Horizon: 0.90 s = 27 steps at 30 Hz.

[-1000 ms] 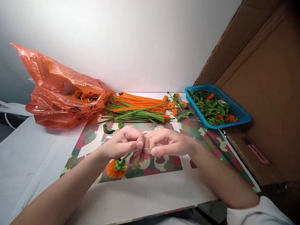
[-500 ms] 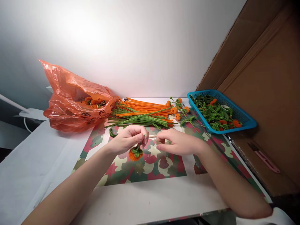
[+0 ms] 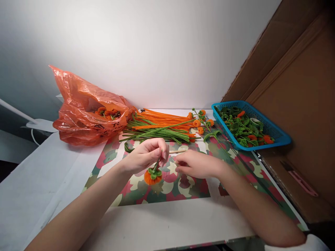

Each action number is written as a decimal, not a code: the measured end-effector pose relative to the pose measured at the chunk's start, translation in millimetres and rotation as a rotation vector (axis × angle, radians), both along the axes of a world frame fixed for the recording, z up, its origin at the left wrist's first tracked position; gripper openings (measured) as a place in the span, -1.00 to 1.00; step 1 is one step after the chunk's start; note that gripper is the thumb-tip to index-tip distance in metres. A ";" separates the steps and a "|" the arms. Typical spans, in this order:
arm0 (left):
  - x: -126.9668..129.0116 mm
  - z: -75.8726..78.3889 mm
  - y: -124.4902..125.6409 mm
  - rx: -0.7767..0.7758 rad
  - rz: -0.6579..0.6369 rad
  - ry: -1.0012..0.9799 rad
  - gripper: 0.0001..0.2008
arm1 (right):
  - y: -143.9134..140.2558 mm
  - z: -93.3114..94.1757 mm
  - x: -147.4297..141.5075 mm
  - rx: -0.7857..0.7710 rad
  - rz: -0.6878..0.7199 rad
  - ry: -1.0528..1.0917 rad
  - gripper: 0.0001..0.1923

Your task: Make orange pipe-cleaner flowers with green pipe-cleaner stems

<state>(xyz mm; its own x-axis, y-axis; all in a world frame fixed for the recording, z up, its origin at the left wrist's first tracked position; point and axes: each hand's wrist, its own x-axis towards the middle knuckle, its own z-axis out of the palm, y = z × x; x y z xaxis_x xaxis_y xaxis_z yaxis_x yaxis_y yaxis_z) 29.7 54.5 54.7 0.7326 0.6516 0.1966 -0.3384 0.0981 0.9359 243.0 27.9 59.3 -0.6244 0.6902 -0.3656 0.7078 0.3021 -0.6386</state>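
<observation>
Okay, left hand [image 3: 146, 156] pinched shut on the green stem of an orange pipe-cleaner flower [image 3: 153, 176]; flower head hangs down just below the fingers, above the patterned mat [image 3: 183, 188], near centre of scene; right hand [image 3: 196, 164] just right of it, fingers curled low over the mat, fingertips near a thin wooden stick [image 3: 177, 151] that lies between the two hands; cannot tell if the right hand grips anything or only touches; hands apart, not touching each other.

Far side of mat: pile of orange and green pipe cleaners [image 3: 159, 127] laid lengthwise, left to right; finished flower stems [image 3: 202, 123] with small orange heads at its right end; orange plastic bag [image 3: 86, 111] far left, mouth open, more orange flowers inside; blue basket [image 3: 251, 125] far right, full of green leaf curls and a few orange bits; cardboard wall [image 3: 300, 87] behind the basket on the right; pink cutter [image 3: 299, 177] on the cardboard floor, near right; white board [image 3: 167, 223] under the mat, nearest the person.
</observation>
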 end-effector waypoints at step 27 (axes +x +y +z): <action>-97.4 69.5 46.3 -0.204 1.343 -0.344 -0.73 | -5.1 -22.1 -2.6 0.007 -0.077 -0.032 -0.79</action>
